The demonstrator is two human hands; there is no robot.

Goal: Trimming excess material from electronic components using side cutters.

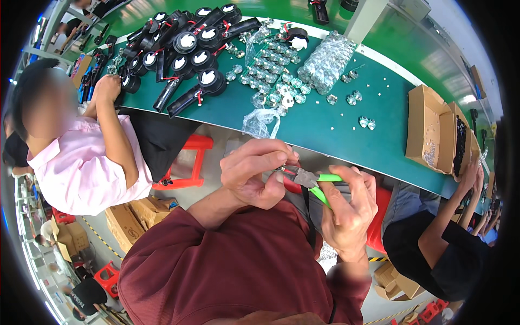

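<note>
At centre, the handles of dull grey metal pliers are covered in smooth, bright-green plastic.

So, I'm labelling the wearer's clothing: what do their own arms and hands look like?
The left hand and right hand wear no gloves. The sleeves are maroon; the left one leaves part of the forearm bare, while the right one's end looks blurred.
</note>
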